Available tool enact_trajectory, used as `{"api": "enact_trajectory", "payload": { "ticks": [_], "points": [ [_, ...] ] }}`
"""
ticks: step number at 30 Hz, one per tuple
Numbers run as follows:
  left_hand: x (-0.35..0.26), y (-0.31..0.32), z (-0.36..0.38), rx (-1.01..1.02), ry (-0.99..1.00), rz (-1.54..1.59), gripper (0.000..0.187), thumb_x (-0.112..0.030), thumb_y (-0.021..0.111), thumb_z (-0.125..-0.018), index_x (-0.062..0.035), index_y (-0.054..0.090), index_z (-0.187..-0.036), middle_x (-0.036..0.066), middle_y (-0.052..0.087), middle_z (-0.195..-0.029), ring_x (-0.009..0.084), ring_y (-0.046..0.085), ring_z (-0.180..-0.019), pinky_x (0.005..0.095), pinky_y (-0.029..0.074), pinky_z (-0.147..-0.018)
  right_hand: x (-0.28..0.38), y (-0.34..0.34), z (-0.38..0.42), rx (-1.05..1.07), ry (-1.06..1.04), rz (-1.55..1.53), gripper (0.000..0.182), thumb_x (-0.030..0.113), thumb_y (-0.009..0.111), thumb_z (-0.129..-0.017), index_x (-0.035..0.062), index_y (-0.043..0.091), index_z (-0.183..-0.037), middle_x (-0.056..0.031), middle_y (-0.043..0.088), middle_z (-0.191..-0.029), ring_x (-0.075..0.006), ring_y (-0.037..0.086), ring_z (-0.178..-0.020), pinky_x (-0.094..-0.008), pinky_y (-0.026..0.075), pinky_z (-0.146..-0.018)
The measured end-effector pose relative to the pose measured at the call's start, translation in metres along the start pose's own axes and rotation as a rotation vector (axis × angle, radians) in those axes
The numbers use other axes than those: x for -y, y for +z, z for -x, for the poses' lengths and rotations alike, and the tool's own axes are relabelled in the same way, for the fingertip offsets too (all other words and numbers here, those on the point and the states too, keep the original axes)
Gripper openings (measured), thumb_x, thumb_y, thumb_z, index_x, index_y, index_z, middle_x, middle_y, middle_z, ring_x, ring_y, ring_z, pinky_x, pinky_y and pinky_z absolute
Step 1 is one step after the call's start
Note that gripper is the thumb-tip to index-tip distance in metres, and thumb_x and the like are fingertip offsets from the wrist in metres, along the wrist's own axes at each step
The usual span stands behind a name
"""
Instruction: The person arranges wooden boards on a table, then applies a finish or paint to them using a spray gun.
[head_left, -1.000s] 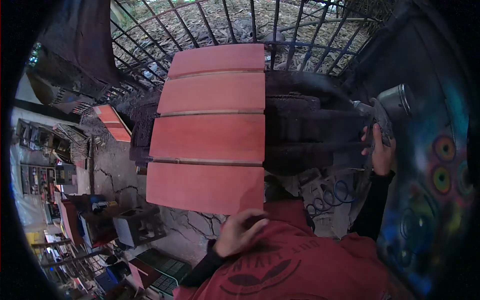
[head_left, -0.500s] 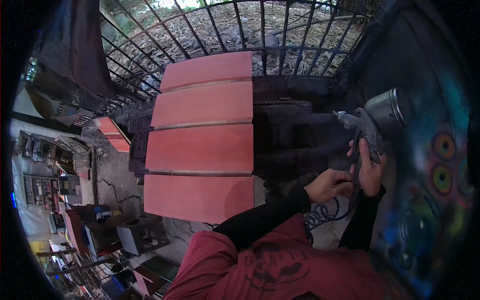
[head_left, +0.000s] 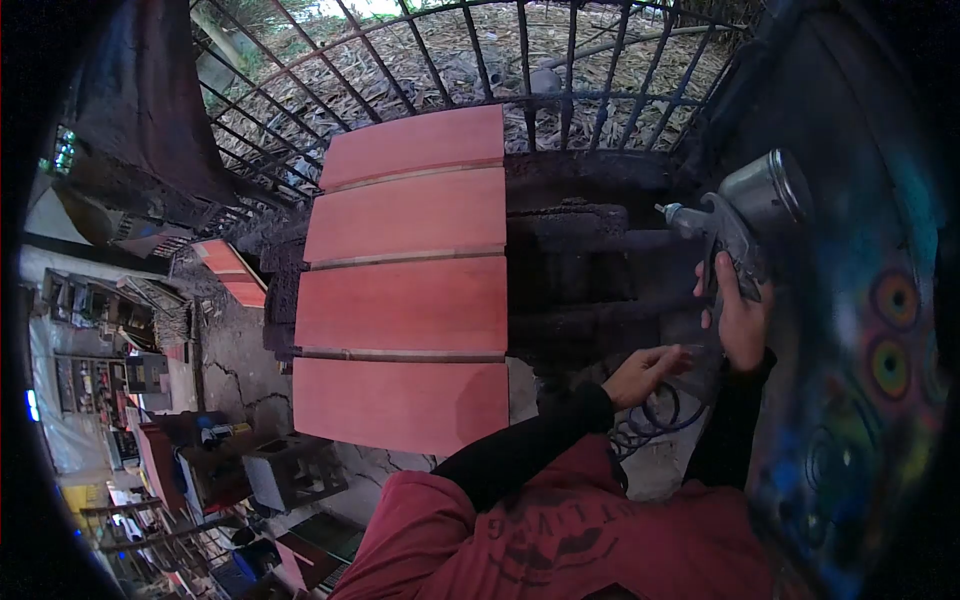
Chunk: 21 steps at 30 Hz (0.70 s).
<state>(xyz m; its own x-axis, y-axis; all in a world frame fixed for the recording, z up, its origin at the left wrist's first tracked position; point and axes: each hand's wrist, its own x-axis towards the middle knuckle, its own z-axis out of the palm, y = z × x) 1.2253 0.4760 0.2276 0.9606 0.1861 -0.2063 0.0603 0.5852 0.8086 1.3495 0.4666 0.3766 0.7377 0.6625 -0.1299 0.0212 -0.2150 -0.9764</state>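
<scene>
My right hand (head_left: 742,318) is wrapped round the grip of a metal spray gun (head_left: 735,240), whose nozzle points left. The gun's silvery paint cup (head_left: 765,190) sticks out at its upper right. My left hand (head_left: 648,376) is a little below and left of the gun, apart from it, with fingers stretched out and nothing in them. Under it hangs a dark coiled air hose (head_left: 655,425). To the left, several flat red-painted boards (head_left: 405,305) lie in a row on a dark, paint-crusted support (head_left: 570,270), with narrow gaps between them.
Metal bars (head_left: 570,75) run along the far side, with dry leaves behind them. A paint-stained dark panel (head_left: 860,300) stands close on my right. A hollow concrete block (head_left: 295,470) and another red board (head_left: 230,272) are at the left.
My left hand has let go near the base of the spray gun and moved down and left, its fingers straightening. The gun has risen slightly in my right hand.
</scene>
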Motion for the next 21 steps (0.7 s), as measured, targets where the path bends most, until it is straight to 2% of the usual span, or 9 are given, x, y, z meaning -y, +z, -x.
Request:
{"api": "enact_trajectory", "payload": {
  "ticks": [1,2,3,4,7,9,13,16,21],
  "points": [
    [0.027,-0.004,0.004,-0.068,-0.095,0.087,0.051,-0.041,0.034,-0.096,0.0018,0.051,-0.118,0.014,0.055,-0.114,0.0209,0.05,-0.109,0.0322,0.035,-0.096,0.001,0.0,-0.01,0.0,-0.004,0.0,0.026,0.025,0.054,-0.089,0.0002,0.059,-0.093,-0.0063,0.062,-0.077,-0.0093,0.056,-0.061,-0.0208,0.039,-0.038],
    [0.043,0.0,0.018,-0.11,-0.303,-0.132,0.072,-0.056,0.017,-0.093,0.0013,0.04,-0.129,0.016,0.044,-0.129,0.024,0.039,-0.12,0.0331,0.025,-0.103,-0.001,-0.003,-0.026,0.04,-0.027,0.005,0.025,0.025,0.054,-0.089,0.0004,0.059,-0.093,-0.0062,0.062,-0.077,-0.0095,0.056,-0.06,-0.021,0.039,-0.038],
    [0.072,-0.005,0.025,0.053,-0.244,-0.106,0.076,-0.059,0.013,-0.091,0.0026,0.036,-0.131,0.017,0.042,-0.131,0.0241,0.037,-0.122,0.033,0.026,-0.103,-0.003,-0.005,-0.041,0.081,-0.047,0.013,0.025,0.025,0.054,-0.089,0.0006,0.059,-0.092,-0.0062,0.062,-0.077,-0.0097,0.056,-0.059,-0.0211,0.039,-0.037],
    [0.082,-0.002,0.027,0.142,-0.354,-0.16,0.077,-0.062,0.019,-0.089,0.0001,0.037,-0.131,0.017,0.043,-0.13,0.0255,0.035,-0.125,0.0349,0.025,-0.104,-0.003,-0.004,-0.056,0.082,-0.048,0.014,0.025,0.025,0.054,-0.089,0.0006,0.059,-0.092,-0.0062,0.062,-0.077,-0.0097,0.056,-0.059,-0.0211,0.039,-0.037],
    [0.044,0.034,0.048,0.021,-0.55,-0.101,0.074,-0.062,0.031,-0.086,-0.0001,0.047,-0.122,0.018,0.045,-0.127,0.0307,0.031,-0.127,0.0385,0.023,-0.106,-0.011,0.0,-0.104,0.154,-0.115,-0.07,0.023,0.024,0.054,-0.089,0.0011,0.059,-0.089,-0.0059,0.062,-0.076,-0.0103,0.057,-0.06,-0.0223,0.04,-0.038],
    [0.048,0.044,0.055,-0.023,0.037,-1.395,0.068,-0.059,0.045,-0.083,-0.0002,0.051,-0.116,0.021,0.049,-0.119,0.0364,0.033,-0.123,0.0413,0.027,-0.103,-0.027,0.006,-0.146,0.25,-0.133,-0.013,0.029,0.028,0.054,-0.089,0.0005,0.06,-0.092,-0.0063,0.062,-0.077,-0.0106,0.057,-0.06,-0.0228,0.043,-0.038],
    [0.015,0.046,0.063,-0.212,0.066,-1.377,0.065,-0.052,0.055,-0.081,0.0028,0.047,-0.115,0.024,0.05,-0.112,0.0378,0.034,-0.121,0.0411,0.03,-0.1,-0.051,0.04,-0.206,0.317,-0.203,-0.079,0.03,0.028,0.055,-0.088,-0.0009,0.061,-0.096,-0.0079,0.065,-0.083,-0.012,0.06,-0.062,-0.0236,0.045,-0.039],
    [-0.001,0.042,0.065,-0.18,-0.023,-0.761,0.067,-0.04,0.063,-0.08,0.0084,0.04,-0.12,0.027,0.05,-0.11,0.037,0.048,-0.107,0.0399,0.04,-0.091,-0.076,0.074,-0.241,0.333,-0.229,-0.163,0.029,0.028,0.056,-0.088,-0.0008,0.061,-0.094,-0.0076,0.065,-0.081,-0.0119,0.06,-0.061,-0.0241,0.044,-0.039],
    [-0.033,0.032,0.064,-0.236,-0.042,-0.716,0.072,-0.037,0.065,-0.079,0.0095,0.035,-0.124,0.028,0.05,-0.111,0.0363,0.052,-0.103,0.0383,0.043,-0.087,-0.091,0.116,-0.265,0.357,-0.217,-0.169,0.028,0.028,0.058,-0.087,-0.0003,0.062,-0.088,-0.006,0.063,-0.076,-0.0104,0.058,-0.058,-0.0245,0.04,-0.036]
  ]
}}
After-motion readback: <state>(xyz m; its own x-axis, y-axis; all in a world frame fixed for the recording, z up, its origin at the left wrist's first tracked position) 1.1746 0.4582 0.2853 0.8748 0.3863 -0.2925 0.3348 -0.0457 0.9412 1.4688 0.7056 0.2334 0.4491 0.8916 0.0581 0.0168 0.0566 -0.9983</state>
